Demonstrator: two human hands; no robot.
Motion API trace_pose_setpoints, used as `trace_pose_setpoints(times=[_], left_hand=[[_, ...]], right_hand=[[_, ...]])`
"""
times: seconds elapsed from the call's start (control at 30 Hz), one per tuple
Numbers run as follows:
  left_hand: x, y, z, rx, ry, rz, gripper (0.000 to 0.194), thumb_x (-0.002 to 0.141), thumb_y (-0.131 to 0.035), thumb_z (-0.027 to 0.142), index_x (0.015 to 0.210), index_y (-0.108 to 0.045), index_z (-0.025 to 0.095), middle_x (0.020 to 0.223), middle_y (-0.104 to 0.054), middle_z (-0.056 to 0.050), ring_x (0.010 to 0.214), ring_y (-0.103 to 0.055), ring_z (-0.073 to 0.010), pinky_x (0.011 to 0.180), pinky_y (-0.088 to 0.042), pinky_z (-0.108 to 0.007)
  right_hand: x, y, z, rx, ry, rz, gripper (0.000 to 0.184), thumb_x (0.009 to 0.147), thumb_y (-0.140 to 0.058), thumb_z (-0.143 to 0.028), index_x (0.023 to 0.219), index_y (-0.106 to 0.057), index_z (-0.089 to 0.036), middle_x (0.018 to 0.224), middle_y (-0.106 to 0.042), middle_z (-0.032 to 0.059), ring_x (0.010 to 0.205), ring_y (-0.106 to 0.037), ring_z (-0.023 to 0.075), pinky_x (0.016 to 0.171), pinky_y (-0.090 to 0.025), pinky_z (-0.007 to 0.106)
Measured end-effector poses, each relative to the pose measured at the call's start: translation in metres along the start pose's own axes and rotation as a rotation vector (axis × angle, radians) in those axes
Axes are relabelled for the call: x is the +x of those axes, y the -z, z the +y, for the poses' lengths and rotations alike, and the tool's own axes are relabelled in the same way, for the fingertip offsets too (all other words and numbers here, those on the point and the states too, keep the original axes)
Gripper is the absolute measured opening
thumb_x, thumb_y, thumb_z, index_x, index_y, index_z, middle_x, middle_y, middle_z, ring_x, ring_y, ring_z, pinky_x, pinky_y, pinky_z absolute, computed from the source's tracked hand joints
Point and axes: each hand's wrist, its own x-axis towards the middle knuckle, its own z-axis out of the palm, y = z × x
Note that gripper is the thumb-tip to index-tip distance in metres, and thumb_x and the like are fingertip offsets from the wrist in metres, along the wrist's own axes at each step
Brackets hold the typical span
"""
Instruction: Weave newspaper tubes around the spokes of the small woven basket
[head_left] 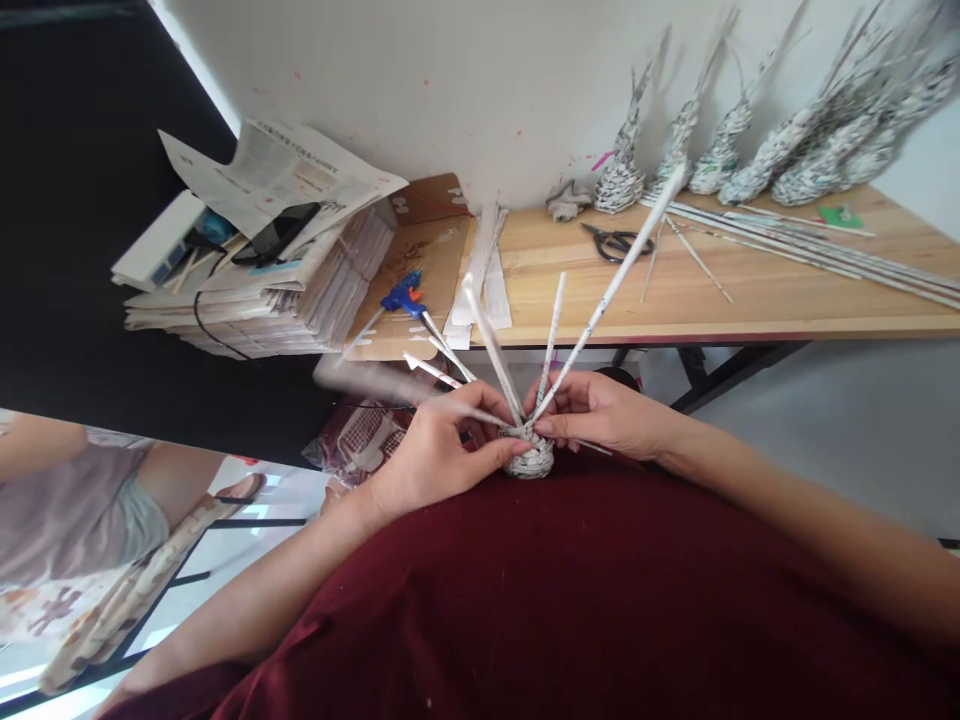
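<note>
A small round woven paper basket (531,462) rests against the dark red shirt, with several rolled-paper sticks fanning up from its rim. My left hand (446,440) is closed on the basket's left side, thumb pressed on the weave. On the right, my right hand (600,412) pinches a long rolled-paper stick (611,290) at its base by the rim. Another paper stick (493,350) stands up between the hands. One stick sweeping left over my left hand is smeared by motion. Fingers behind the basket are partly hidden.
Along the wall stand several woven paper forms (621,165). Black scissors (616,243) and long paper rods (810,245) lie on the wooden table (757,318). A blue glue gun (405,293) sits on cardboard beside stacked newspapers (300,290). Another person (82,500) is at left.
</note>
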Motion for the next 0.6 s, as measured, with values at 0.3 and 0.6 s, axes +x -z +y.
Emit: trace_pose_setpoints(times=[0.3, 0.6], left_hand=[[0.008, -0.006, -0.005, -0.141, 0.132, 0.045, 0.037, 0.076, -0.084, 0.035, 0.101, -0.063, 0.018, 0.088, -0.072, -0.004, 0.073, -0.068, -0.0156, 0.065, -0.055, -0.026], [0.009, -0.004, 0.005, -0.112, 0.123, 0.077, 0.021, 0.075, -0.084, 0.029, 0.081, -0.068, 0.016, 0.078, -0.073, -0.002, 0.066, -0.066, -0.0129, 0.062, -0.055, -0.023]], right_hand=[[-0.003, -0.004, -0.002, -0.046, 0.084, 0.035, 0.022, 0.084, -0.073, -0.028, 0.094, -0.058, -0.016, 0.076, -0.064, -0.0012, 0.065, -0.059, 0.0101, 0.059, -0.050, 0.022], [-0.006, -0.007, -0.006, -0.110, 0.173, 0.038, 0.018, 0.085, -0.071, -0.026, 0.096, -0.060, -0.017, 0.084, -0.067, 0.0018, 0.075, -0.064, 0.0139, 0.070, -0.052, 0.028]])
